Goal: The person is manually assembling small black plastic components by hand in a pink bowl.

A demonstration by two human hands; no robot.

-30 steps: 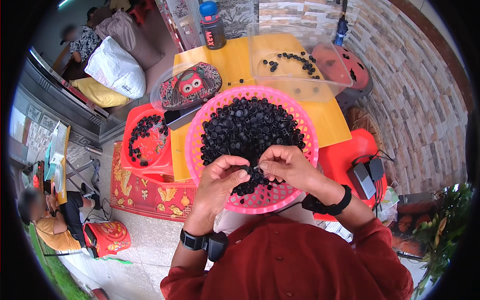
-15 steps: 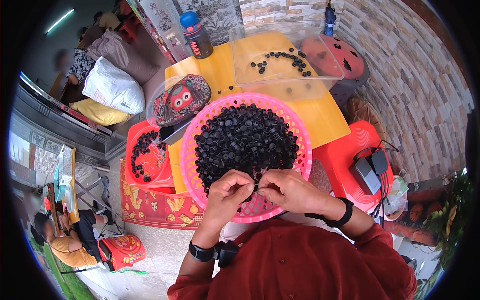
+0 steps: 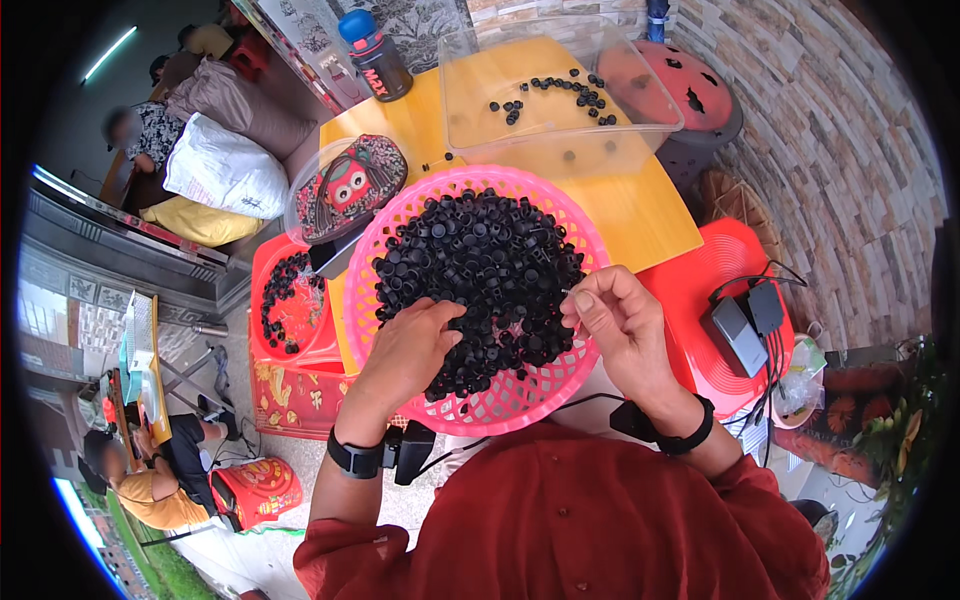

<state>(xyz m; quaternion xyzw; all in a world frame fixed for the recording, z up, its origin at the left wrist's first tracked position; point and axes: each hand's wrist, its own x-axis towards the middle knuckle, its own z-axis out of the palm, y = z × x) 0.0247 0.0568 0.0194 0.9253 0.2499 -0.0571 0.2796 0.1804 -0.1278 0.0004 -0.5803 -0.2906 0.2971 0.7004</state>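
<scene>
A pink lattice basket (image 3: 357,300) holds a heap of small black plastic caps (image 3: 480,250). My left hand (image 3: 408,352) reaches over the heap's near left side, thumb and forefinger apart at the caps; its other fingers are partly hidden. Over the basket's right rim, my right hand (image 3: 628,325) is closed in a pinch. A thin, pale bit shows at its fingertips, too small to name. Both wrists wear black straps.
The basket stands on a yellow table (image 3: 640,215). Behind it, a clear plastic tub (image 3: 560,143) holds scattered caps. Left are an owl-patterned pouch (image 3: 350,185) and a red tray (image 3: 262,335) with caps. A blue-lidded bottle (image 3: 378,65) stands behind; a red stool (image 3: 700,350) bears black devices.
My hands have parted from their meeting point over the near side of the basket. The left moved left onto the caps; the right moved right and up to the rim, still pinched.
</scene>
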